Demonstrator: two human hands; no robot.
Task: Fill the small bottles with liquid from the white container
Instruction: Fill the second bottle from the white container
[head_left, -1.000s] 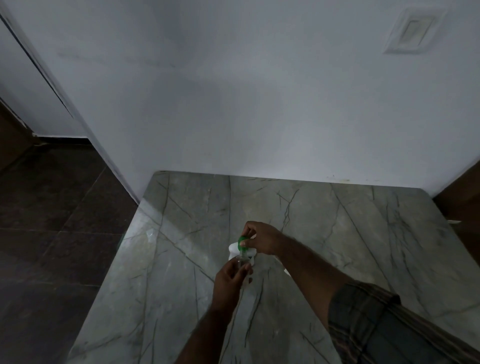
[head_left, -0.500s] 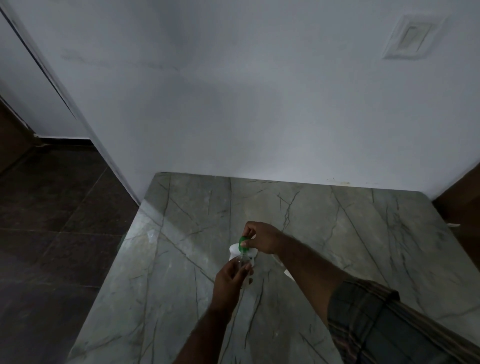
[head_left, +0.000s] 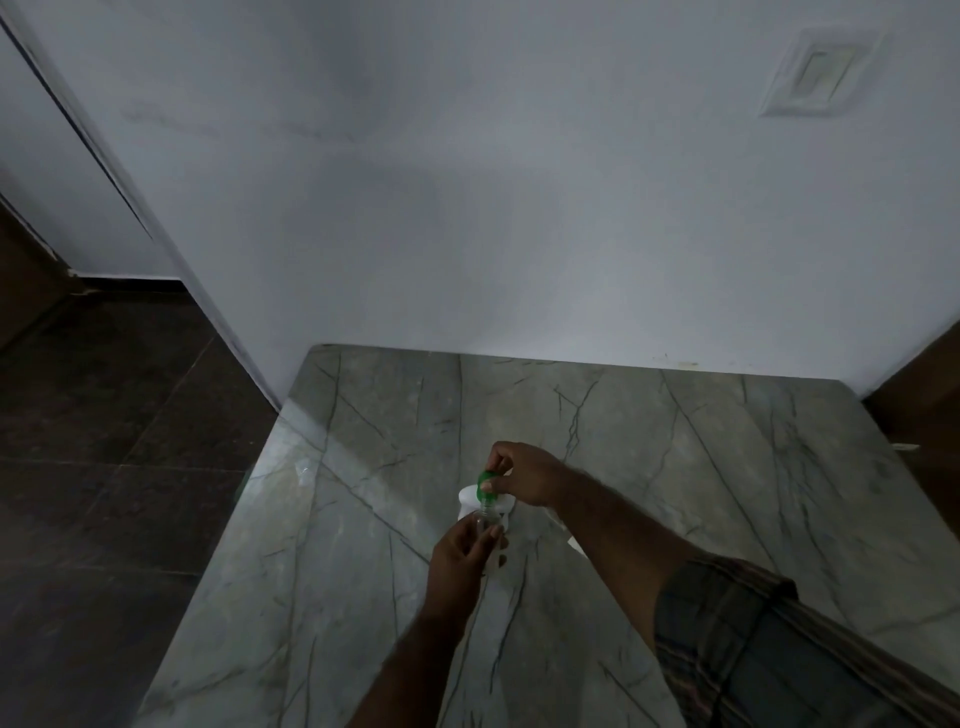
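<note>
My left hand (head_left: 464, 552) grips a small clear bottle (head_left: 485, 518) upright over the marble countertop (head_left: 395, 457). My right hand (head_left: 522, 474) pinches a green cap (head_left: 487, 479) at the bottle's neck, fingers curled round it. Right behind the bottle stands the white container (head_left: 469, 500), mostly hidden by both hands. A small white object (head_left: 575, 544) peeks out under my right forearm; what it is cannot be told.
The grey veined countertop meets a white wall (head_left: 467, 234) at the back. Its left edge drops to a dark tiled floor (head_left: 104, 441). A switch plate (head_left: 818, 73) sits high on the wall at right. Dark wood borders the counter's right side.
Both hands stay at the bottle and green cap; only a slight shift of the view is visible.
</note>
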